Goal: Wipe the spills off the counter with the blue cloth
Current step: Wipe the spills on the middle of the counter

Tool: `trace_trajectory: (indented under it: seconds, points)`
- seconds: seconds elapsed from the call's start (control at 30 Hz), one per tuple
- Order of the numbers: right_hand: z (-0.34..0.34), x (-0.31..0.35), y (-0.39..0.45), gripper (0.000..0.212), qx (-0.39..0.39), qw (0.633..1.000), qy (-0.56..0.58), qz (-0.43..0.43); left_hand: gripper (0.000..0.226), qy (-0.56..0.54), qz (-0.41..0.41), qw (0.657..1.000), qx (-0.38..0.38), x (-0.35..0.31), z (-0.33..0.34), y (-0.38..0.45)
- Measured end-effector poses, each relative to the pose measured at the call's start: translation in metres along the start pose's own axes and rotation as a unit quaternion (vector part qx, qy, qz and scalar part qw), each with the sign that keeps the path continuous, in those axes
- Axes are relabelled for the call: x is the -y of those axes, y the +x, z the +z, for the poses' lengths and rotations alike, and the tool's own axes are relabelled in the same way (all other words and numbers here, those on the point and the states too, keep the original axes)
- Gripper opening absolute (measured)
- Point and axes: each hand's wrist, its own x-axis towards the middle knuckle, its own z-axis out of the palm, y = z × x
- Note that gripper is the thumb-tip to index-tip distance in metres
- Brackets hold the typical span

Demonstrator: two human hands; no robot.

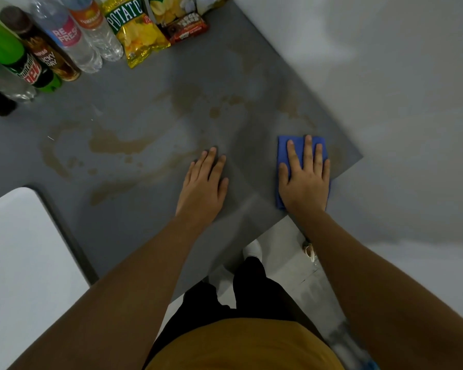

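A folded blue cloth (pixel 283 153) lies near the right corner of the grey counter (pixel 134 236). My right hand (pixel 305 180) presses flat on top of it, fingers spread, covering most of it. My left hand (pixel 203 182) rests flat and empty on the bare counter to the left of the cloth. Brownish spills (pixel 112 142) spread across the counter's middle and left, with more stains (pixel 187 97) farther back and a faint patch (pixel 292 108) beyond the cloth.
Several drink bottles (pixel 64 41) stand at the back left, with snack bags (pixel 137 30) and a chocolate pack (pixel 187 29) beside them. A white surface (pixel 19 252) adjoins the counter at the near left. The counter's right edge (pixel 358 158) drops to the floor.
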Motion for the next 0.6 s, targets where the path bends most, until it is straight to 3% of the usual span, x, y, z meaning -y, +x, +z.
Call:
trace_trajectory:
  seconds: [0.17,0.37,0.6]
  points:
    - [0.010,0.027,-0.020,0.061,-0.001,1.000,0.005,0.001,0.053,0.009,0.001,1.000,-0.001,-0.002,-0.002,0.000]
    - [0.007,0.013,0.000,0.061,-0.010,0.999,0.020,-0.032,0.052,0.003,0.007,1.000,-0.008,-0.009,-0.001,0.002]
    - [-0.007,-0.028,0.034,0.060,-0.020,0.999,0.025,0.037,0.055,0.004,-0.007,1.000,-0.008,-0.036,0.000,0.020]
